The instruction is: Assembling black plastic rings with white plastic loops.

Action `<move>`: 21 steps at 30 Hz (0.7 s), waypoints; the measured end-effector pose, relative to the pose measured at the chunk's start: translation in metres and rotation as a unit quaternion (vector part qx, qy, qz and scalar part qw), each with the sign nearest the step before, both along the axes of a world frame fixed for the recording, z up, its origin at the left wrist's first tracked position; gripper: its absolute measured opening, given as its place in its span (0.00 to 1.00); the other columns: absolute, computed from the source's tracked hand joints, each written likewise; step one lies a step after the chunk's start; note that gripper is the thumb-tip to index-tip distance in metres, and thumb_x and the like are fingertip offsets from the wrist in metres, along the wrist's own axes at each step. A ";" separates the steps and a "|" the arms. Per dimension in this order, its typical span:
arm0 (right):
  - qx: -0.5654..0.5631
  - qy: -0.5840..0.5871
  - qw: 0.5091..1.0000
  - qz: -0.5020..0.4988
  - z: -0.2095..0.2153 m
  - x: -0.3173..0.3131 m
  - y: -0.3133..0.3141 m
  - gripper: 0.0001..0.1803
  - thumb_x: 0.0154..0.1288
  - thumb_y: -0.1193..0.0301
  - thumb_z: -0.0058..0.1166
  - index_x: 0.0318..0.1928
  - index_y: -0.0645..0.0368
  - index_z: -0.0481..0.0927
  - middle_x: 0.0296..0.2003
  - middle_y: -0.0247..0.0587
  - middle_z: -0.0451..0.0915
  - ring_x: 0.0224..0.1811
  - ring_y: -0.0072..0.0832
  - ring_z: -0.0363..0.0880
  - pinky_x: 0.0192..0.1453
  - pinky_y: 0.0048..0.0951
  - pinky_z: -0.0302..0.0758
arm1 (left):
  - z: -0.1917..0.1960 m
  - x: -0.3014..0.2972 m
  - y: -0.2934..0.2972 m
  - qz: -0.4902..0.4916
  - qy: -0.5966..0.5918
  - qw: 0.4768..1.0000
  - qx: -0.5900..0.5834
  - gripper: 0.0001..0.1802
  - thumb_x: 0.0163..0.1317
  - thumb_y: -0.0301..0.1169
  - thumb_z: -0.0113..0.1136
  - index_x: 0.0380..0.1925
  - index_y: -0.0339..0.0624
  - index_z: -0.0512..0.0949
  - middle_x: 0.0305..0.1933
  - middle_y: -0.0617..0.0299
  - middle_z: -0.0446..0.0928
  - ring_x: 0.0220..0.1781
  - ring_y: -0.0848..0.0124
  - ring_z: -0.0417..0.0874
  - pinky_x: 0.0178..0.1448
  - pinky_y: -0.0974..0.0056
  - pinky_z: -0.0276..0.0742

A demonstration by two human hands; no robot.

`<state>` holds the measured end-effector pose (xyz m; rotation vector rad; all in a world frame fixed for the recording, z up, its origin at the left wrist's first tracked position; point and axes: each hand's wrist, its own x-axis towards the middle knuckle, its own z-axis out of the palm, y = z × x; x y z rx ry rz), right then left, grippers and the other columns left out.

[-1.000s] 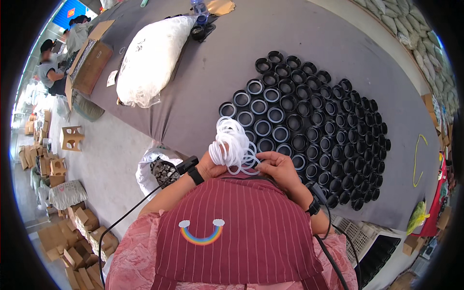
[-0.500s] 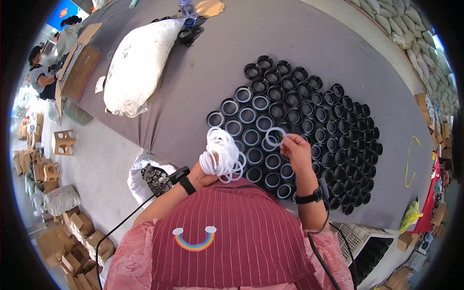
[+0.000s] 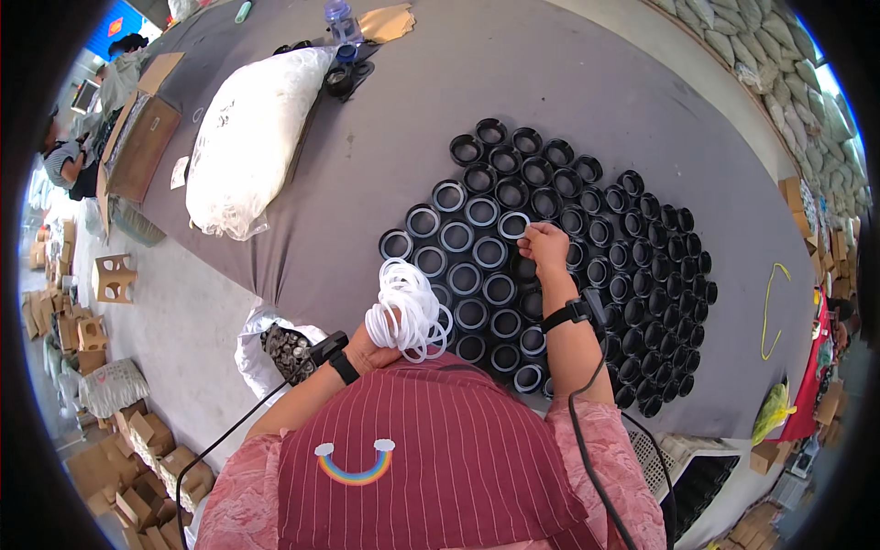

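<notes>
A loose bundle of thin white rings (image 3: pixel 403 298) hangs around my left hand (image 3: pixel 374 348), in front of my apron; its fingers are mostly hidden by the rings. My right hand (image 3: pixel 545 246) reaches over the array of black round collars (image 3: pixel 546 203). Its fingertips pinch the edge of a single translucent white ring (image 3: pixel 514 214), which lies at the mouth of one collar. Collars to the left and nearer me, such as this black collar (image 3: pixel 449 195), have a pale ring around their top. Those farther right show plain black rims.
A large white plastic sack (image 3: pixel 252 137) lies on the grey-covered table (image 3: pixel 412 101) at the far left. Behind it stand a blue-tinted bottle (image 3: pixel 343 23) and an open carton (image 3: pixel 142 147). An open bag of small dark parts (image 3: pixel 286 348) sits left of my arm. A person (image 3: pixel 69 165) is beyond the carton.
My right hand has moved away from me and slightly left, bringing its ring from above the collars down onto one. The view has shifted slightly. My left hand still keeps the bundle.
</notes>
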<state>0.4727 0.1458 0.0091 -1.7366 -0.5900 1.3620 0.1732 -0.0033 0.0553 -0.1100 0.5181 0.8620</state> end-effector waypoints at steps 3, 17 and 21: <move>0.005 -0.109 0.993 0.048 0.015 -0.005 0.001 0.07 0.54 0.76 0.53 0.35 0.65 0.77 0.25 0.42 0.79 0.23 0.26 0.79 0.24 0.24 0.76 | 0.005 0.002 0.001 0.010 0.000 1.000 -0.020 0.14 0.64 0.31 0.47 0.49 0.41 0.69 0.49 0.57 0.72 0.49 0.64 0.75 0.56 0.57 0.71; 0.007 0.080 0.932 0.353 0.112 -0.072 -0.126 0.13 0.54 0.71 0.60 0.37 0.62 0.72 0.24 0.34 0.78 0.21 0.16 0.74 0.22 0.16 0.68 | -0.005 0.005 -0.003 -0.055 0.197 0.972 0.117 0.17 0.59 0.27 0.52 0.50 0.39 0.68 0.49 0.58 0.72 0.50 0.67 0.74 0.55 0.65 0.70; 0.066 0.175 0.942 0.280 0.104 -0.079 -0.160 0.14 0.52 0.76 0.60 0.39 0.65 0.70 0.24 0.36 0.78 0.24 0.18 0.76 0.28 0.18 0.72 | -0.007 0.008 -0.006 -0.057 0.222 0.963 0.140 0.18 0.53 0.27 0.59 0.46 0.41 0.72 0.44 0.58 0.75 0.46 0.65 0.76 0.51 0.64 0.72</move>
